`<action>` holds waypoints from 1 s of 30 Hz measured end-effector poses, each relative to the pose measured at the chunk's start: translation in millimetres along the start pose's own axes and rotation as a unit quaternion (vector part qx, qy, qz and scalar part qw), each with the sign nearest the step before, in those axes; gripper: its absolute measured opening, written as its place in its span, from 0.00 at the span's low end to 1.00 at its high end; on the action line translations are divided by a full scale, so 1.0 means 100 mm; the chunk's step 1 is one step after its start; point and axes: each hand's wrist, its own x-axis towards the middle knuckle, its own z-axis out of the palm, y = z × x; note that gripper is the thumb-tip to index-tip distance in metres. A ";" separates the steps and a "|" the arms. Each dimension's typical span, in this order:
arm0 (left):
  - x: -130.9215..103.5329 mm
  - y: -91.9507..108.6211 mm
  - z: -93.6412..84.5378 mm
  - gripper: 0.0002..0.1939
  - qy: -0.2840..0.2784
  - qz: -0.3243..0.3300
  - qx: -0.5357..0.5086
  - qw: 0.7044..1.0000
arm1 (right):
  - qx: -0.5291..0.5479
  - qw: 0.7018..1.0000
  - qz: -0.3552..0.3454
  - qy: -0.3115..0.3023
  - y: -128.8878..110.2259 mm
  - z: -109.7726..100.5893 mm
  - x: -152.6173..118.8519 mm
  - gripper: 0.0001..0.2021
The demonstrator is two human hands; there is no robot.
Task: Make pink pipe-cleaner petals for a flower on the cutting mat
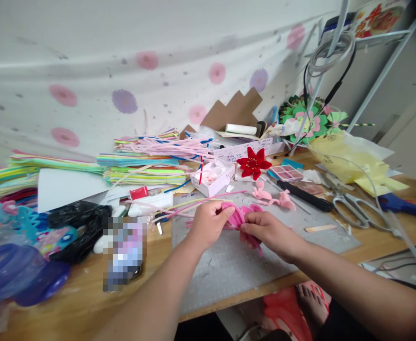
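Both hands meet over a grey cutting mat [222,279] on the wooden table. Between them is a bright pink flower-like piece [235,217] with rounded petals. My left hand [211,221] pinches a petal on its left side with thumb and fingers. My right hand [264,232] is closed round the base of the same piece, and pink ends stick out below its fingers. Just behind stands a red flower [253,163] with a yellow centre. Light pink curled pieces [273,196] lie on the mat behind my right hand.
Bundles of coloured fuzzy stems [144,175] and a small white box [213,177] lie behind. Scissors [360,208] and a black-handled tool [303,195] are at right. A purple container [23,274] and black plastic bag [83,227] are at left.
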 end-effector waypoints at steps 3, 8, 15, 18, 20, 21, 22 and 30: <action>0.00 -0.01 0.01 0.12 -0.018 -0.020 -0.034 0.999 | 0.009 1.000 -0.008 0.022 0.03 0.02 0.01 0.16; -0.02 0.03 0.07 0.10 -0.034 -0.076 -0.189 0.978 | 0.102 0.995 0.005 0.001 0.02 0.01 -0.01 0.17; -0.03 0.10 0.13 0.11 -0.031 -0.136 -0.317 0.938 | 0.097 0.994 0.008 -0.052 0.00 -0.02 -0.09 0.20; -0.06 0.07 0.14 0.10 -0.027 -0.118 -0.273 0.954 | 0.071 0.997 -0.022 0.015 0.05 -0.02 -0.08 0.19; -0.07 0.04 0.15 0.10 -0.032 -0.090 -0.224 0.970 | 0.064 0.996 -0.037 0.044 0.10 -0.02 -0.05 0.18; -0.07 0.03 0.16 0.10 -0.025 -0.080 -0.204 0.975 | 0.061 0.996 -0.043 0.054 0.12 -0.02 -0.03 0.18; -0.08 0.03 0.16 0.11 -0.016 -0.074 -0.187 0.980 | 0.058 0.995 -0.049 0.061 0.13 -0.02 -0.02 0.18; -0.11 0.02 0.21 0.08 0.003 -0.104 -0.255 0.961 | -0.049 0.994 -0.064 0.068 0.09 -0.02 -0.02 0.18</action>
